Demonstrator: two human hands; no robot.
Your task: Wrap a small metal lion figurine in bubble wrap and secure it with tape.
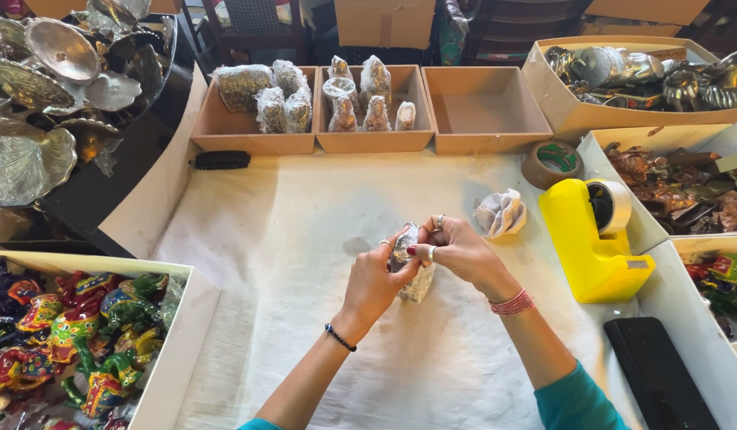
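1. Wrapped bundle: clear film over a small item, held above the white cloth, between both hands
2. Left hand: fingers clamped on bundle's left side
3. Right hand: fingertips pinched on bundle's top
4. Yellow tape dispenser: well right of the hands

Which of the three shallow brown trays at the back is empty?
The rightmost brown tray: only its bare floor shows, while the other two trays hold plastic-wrapped bundles.

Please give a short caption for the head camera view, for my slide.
Both hands, left hand and right hand, hold a plastic-wrapped item above a cloth-covered table.
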